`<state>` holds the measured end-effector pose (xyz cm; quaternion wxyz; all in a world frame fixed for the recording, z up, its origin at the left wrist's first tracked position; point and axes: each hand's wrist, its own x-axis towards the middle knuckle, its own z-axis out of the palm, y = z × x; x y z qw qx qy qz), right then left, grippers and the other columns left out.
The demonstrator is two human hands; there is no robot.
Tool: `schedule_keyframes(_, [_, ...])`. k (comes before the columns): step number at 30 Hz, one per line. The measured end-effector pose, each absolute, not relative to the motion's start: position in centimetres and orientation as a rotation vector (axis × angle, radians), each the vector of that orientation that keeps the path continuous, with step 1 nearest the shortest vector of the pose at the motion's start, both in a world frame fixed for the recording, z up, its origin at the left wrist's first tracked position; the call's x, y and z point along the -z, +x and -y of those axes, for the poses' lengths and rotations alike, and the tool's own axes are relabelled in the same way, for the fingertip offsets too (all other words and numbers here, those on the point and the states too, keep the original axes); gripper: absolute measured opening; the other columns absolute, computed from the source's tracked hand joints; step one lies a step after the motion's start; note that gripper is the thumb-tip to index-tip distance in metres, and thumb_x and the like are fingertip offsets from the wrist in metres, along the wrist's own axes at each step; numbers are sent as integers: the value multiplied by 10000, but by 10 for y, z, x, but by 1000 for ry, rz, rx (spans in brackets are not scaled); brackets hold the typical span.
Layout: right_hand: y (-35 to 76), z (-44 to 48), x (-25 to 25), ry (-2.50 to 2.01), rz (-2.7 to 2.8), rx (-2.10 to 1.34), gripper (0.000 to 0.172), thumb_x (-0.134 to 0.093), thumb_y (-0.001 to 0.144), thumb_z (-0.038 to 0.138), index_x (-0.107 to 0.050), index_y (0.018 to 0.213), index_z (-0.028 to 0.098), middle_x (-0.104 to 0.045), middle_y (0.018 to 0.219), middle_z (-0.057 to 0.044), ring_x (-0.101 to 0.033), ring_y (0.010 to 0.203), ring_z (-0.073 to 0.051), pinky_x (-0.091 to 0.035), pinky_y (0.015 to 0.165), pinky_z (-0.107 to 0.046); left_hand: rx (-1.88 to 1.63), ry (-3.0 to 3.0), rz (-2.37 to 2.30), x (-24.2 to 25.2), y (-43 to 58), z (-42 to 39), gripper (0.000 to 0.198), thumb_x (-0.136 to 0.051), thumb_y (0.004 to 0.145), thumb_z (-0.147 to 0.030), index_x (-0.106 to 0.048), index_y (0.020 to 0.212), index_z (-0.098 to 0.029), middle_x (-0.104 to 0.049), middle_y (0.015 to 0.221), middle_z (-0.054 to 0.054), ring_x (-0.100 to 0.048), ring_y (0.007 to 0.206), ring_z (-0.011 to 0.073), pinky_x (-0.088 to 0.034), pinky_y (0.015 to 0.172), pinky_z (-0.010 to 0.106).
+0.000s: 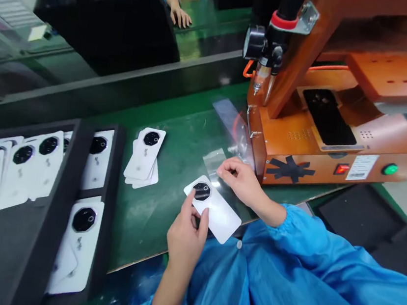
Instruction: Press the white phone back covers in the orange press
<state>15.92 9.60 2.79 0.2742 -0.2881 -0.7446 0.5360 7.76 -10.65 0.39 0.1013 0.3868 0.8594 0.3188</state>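
Note:
My left hand (186, 232) grips a white phone back cover (218, 213) with a black camera ring, thumb and fingers pinching its near edge just above the green mat. My right hand (242, 179) is closed on a clear protective film (215, 161) at the cover's far end, the film lifting away toward the machine. Both of my sleeves are blue. A small stack of the same white covers (143, 160) lies on the mat to the left of my hands.
An orange press machine (324, 133) holding a dark cover stands at the right. Black trays (41, 231) with several white covers fill the left. Another person's hand (181, 16) rests on the far bench beside a black tray stack (109, 17).

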Motion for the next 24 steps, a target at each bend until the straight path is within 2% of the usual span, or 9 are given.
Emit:
schedule_keyframes(2, [154,-103,-24,-788,2006,-1401,153,-643,900,265,-688,791,167,-629,909,-33,-575,808,-135,-470,735,-279,-861,1246,-2640,-4,76,116,647,-569,956,-464,-405,1527,-208,-669,857,56,-634,730,224,-491,636,349])
schedule_keyframes(4, [152,-107,-23,-809,2005,-1394,155,-639,897,267,-691,791,167,-620,913,-31,-551,758,-123,-465,713,-280,-858,1473,-2673,-2,79,125,608,-632,919,-486,-496,1449,-223,-685,989,115,-650,916,272,-504,770,397])
schedule_keyframes(6, [151,-109,-24,-830,2010,-1393,152,-644,892,264,-689,778,175,-617,917,-29,-550,756,-127,-465,720,-291,-854,1731,-2630,3,87,130,562,-694,868,-541,-599,1332,-238,-697,1163,154,-630,1086,320,-456,904,459])
schedule_keyframes(8, [150,-108,-26,-843,2028,-1383,140,-651,885,251,-689,767,185,-614,925,-28,-571,807,-145,-469,767,-312,-821,1868,-2624,9,97,129,568,-728,835,-582,-645,1281,-241,-686,1299,145,-610,1171,341,-396,943,480])
schedule_keyframes(14, [151,-84,-35,-819,2253,-1182,90,-648,871,187,-692,796,209,-620,991,-35,-588,1000,-205,-413,930,-401,-777,1884,-2694,17,104,118,566,-731,840,-583,-677,1286,-239,-700,1329,106,-639,1120,314,-361,916,461])
schedule_keyframes(17, [149,-73,-37,-812,2407,-1065,90,-647,870,181,-691,797,210,-634,1004,-29,-571,1007,-215,-361,924,-419,-788,1904,-2709,18,101,118,579,-735,825,-605,-692,1272,-239,-711,1311,100,-647,1099,306,-367,915,456])
schedule_keyframes(24, [144,-71,-38,-814,2501,-1123,127,-618,914,215,-673,801,196,-642,1043,-41,-549,1010,-212,-333,898,-398,-791,1922,-2712,22,100,120,626,-733,813,-638,-687,1291,-238,-708,1318,90,-645,1114,292,-374,924,438])
